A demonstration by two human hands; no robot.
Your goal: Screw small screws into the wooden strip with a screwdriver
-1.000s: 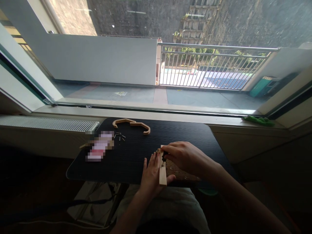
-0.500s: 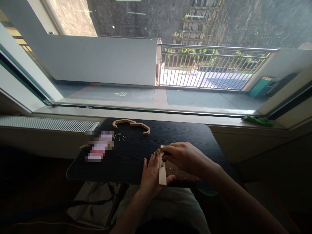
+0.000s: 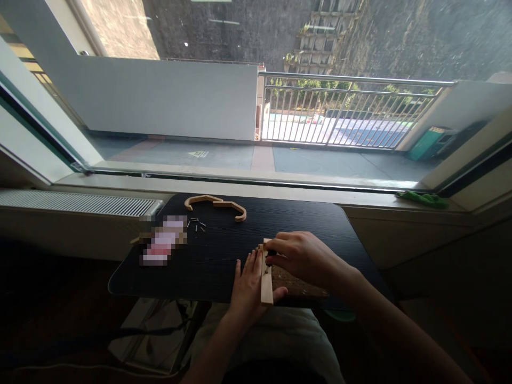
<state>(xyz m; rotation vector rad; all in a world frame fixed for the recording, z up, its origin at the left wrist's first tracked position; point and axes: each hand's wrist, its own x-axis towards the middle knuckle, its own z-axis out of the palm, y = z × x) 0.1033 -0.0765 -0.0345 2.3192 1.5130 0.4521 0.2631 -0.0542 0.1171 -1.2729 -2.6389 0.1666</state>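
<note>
A pale wooden strip (image 3: 266, 290) stands near the front edge of the black table, with a brown perforated board (image 3: 298, 282) beside it on the right. My left hand (image 3: 248, 285) grips the strip, long fingers along its left side and thumb showing on the right. Closed around a short black-handled screwdriver (image 3: 271, 256), my right hand (image 3: 302, 253) holds it at the strip's upper part. The metal shaft points down at the wood; its tip is too small to make out. Small pale wooden parts (image 3: 258, 248) show past my left fingertips, partly hidden.
Two curved wooden pieces (image 3: 230, 204) lie at the back of the black table (image 3: 216, 266). Several loose screws (image 3: 197, 225) are beside a blurred pink-and-white packet (image 3: 164, 240). A radiator (image 3: 80, 202) stands left; a green cloth (image 3: 422, 199) rests on the windowsill.
My right hand has shifted and turned very slightly at the screwdriver's handle. My left hand and the wooden strip stay in place.
</note>
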